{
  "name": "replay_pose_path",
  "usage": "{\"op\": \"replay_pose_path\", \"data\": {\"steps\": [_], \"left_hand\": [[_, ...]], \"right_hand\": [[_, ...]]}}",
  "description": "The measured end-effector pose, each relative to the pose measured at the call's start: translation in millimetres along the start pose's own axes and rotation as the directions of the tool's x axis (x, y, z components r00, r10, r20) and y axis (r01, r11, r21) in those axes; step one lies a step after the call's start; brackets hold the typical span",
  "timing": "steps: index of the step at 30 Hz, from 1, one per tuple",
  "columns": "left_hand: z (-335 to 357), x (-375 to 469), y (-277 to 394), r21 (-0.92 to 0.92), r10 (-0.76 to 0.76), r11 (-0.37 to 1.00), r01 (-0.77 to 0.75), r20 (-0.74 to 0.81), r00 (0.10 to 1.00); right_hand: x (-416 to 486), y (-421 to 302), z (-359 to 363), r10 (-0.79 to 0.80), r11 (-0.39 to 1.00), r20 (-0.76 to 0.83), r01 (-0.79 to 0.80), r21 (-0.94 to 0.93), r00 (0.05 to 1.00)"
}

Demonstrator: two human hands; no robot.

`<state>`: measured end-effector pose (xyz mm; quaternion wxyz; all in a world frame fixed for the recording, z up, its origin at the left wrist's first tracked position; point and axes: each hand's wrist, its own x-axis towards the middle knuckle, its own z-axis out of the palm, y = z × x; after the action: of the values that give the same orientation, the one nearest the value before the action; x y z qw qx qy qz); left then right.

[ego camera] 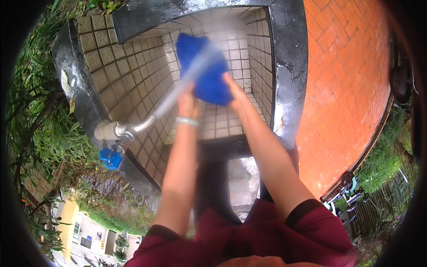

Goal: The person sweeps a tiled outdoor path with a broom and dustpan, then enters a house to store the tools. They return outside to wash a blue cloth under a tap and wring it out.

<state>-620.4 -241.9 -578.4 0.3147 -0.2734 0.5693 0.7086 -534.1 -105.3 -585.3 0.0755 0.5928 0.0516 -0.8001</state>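
A blue cloth (211, 81) is held up over a tiled outdoor basin (133, 68), spread between my two hands. My left hand (187, 101), below a pale bracelet (187, 121), grips its lower left edge. At the lower right edge, my right hand (235, 91) has its thumb lying along the fabric. A strong stream of water (180, 88) shoots from the metal tap (138, 126) and strikes across the cloth. The tap's blue handle (110, 159) sits at the basin's left side. Motion and spray blur the cloth, and most of my fingers are hidden behind it.
The basin has a dark stone rim (288, 63). Orange brick paving (340, 83) runs along the right, with bicycles (348, 195) at its far edge. Leafy plants (43, 130) crowd the left side. A building (90, 233) shows at lower left.
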Motion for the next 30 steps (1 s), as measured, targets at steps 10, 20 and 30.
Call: {"op": "replay_pose_path", "data": {"steps": [10, 20, 30], "left_hand": [[-22.5, 8.1, -22.4, -0.034, -0.570, 0.820, 0.571, -0.123, 0.812], [7.0, 0.1, -36.0, -0.230, -0.350, 0.891, 0.392, 0.205, 0.914], [-12.8, -5.7, -15.2, -0.173, -0.410, 0.893, 0.415, 0.063, 0.910]], "right_hand": [[-21.6, 17.6, 16.4, -0.548, 0.464, 0.436, 0.693, -0.552, 0.714], [-63.6, 17.3, 81.4, -0.537, 0.218, 0.139, 0.296, -0.930, 0.832], [-21.2, 4.8, -9.8, -0.397, 0.295, 0.538, 0.659, -0.692, 0.743]]}}
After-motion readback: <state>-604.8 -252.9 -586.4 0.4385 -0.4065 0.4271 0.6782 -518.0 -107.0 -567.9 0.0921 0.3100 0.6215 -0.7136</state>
